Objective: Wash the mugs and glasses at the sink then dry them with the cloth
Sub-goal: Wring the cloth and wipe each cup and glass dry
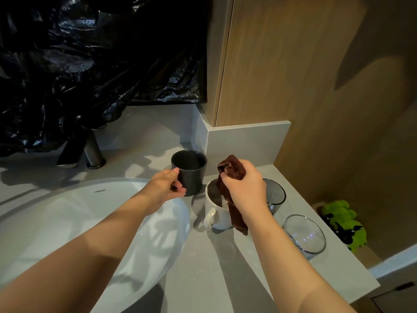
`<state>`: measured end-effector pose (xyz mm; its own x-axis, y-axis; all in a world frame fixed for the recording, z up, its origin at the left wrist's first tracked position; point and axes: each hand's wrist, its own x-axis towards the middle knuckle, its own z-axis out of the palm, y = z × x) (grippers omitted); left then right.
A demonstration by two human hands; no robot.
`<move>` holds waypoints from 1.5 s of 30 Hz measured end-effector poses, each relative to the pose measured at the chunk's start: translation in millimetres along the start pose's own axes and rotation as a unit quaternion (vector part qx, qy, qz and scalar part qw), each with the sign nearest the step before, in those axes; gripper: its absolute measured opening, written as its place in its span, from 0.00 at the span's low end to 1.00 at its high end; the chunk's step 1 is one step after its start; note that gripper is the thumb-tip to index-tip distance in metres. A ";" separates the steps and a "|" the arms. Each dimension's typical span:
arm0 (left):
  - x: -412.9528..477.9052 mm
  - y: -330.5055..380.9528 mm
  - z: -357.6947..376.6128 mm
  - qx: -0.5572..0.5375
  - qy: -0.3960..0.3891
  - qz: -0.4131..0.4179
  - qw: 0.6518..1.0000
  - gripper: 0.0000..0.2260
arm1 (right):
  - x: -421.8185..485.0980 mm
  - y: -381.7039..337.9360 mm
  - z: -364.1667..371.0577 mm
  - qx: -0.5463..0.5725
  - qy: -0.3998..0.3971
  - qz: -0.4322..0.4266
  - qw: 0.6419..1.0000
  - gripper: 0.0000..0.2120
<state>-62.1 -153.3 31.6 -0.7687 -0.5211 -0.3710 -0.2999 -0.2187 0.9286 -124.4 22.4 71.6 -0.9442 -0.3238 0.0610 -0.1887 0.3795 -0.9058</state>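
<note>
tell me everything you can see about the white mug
The glossy white ceramic mug stands upright on the grey counter, just right of the white sink basin, loop handle toward the viewer. The dark brown cloth, gripped by the right hand, hangs across its rim and down its side.

**Q:** Which readable markings are in view?

**A:** One item only: a brand mark [100, 191] on the sink [56, 213].

**Q:** Where exactly does it stand?

**A:** On the white inner wall of the basin, just below the far rim. This is the side toward the back edge of the counter [214, 279], in front of the tap [93, 152].

**Q:** What form does it take?

**A:** A single short line of small dark capital letters, set level along the curve of the wall.

**Q:** What does it read?

**A:** The letters are too small and soft to read with certainty. The word may be "FAENZA". Treat this reading as unconfirmed.

**Q:** Any numbers, labels or signs elsewhere?

**A:** None can be read.
</note>
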 end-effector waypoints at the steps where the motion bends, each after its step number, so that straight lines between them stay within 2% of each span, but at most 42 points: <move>1: -3.3 1.2 -1.9 -0.011 0.005 0.001 1.000 0.14 | -1.2 -1.3 -0.2 0.002 0.000 -0.004 1.000 0.15; 6: -35.1 8.5 -27.0 -0.011 0.051 0.015 0.999 0.16 | -16.6 -19.7 7.1 0.031 -0.012 -0.049 0.998 0.10; 10: -68.4 8.4 -65.8 -0.036 0.086 0.040 0.995 0.15 | -39.7 -41.8 31.9 0.056 -0.062 -0.083 0.993 0.12; 14: -93.6 -2.8 -107.6 -0.025 0.128 0.031 0.991 0.15 | -60.9 -44.8 74.2 0.086 -0.112 -0.046 0.989 0.11; 20: -111.8 -42.8 -164.3 0.025 0.176 0.002 0.984 0.15 | -91.6 -28.8 139.5 0.069 -0.168 0.034 0.983 0.08; 22: -113.7 -56.5 -177.5 0.085 0.200 -0.021 0.976 0.14 | -100.9 -22.7 154.4 0.063 -0.181 0.051 0.980 0.08; 25: -123.4 -74.2 -193.9 0.237 0.178 0.057 0.953 0.14 | -108.8 -16.2 169.7 0.047 -0.191 0.065 0.978 0.08; 29: -127.8 -79.2 -212.2 0.416 0.152 0.159 0.882 0.12 | -111.8 -11.7 181.4 0.038 -0.201 0.078 0.976 0.08; 31: -123.3 -80.6 -220.5 0.488 0.146 0.206 0.836 0.13 | -112.8 -8.6 185.3 0.034 -0.204 0.081 0.975 0.08; 33: -121.8 -82.5 -228.6 0.568 0.117 0.255 0.773 0.11 | -114.8 -3.9 188.0 0.028 -0.206 0.082 0.975 0.08; 35: -120.0 -81.3 -235.3 0.647 0.091 0.323 0.685 0.06 | -117.8 3.3 189.8 0.019 -0.209 0.081 0.974 0.08; 37: -118.9 -79.4 -238.3 0.716 0.068 0.348 0.602 0.07 | -120.7 10.6 190.1 0.007 -0.207 0.078 0.975 0.09; 38: -117.0 -80.0 -239.8 0.736 0.059 0.351 0.575 0.08 | -121.7 13.3 189.8 0.004 -0.205 0.076 0.976 0.10; 40: -118.2 -78.5 -239.1 0.763 0.048 0.353 0.539 0.11 | -122.3 16.2 189.1 0.007 -0.201 0.076 0.977 0.11; 45: -121.8 -75.5 -235.1 0.772 0.050 0.377 0.510 0.15 | -120.8 19.5 190.2 0.004 -0.212 0.065 0.975 0.11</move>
<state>187.1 -267.2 3.9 -0.9846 -0.0349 0.1715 -0.0886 0.9443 -0.3169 37.5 -95.9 -33.1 -0.7624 -0.6044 -0.2314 -0.0713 0.4339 -0.8981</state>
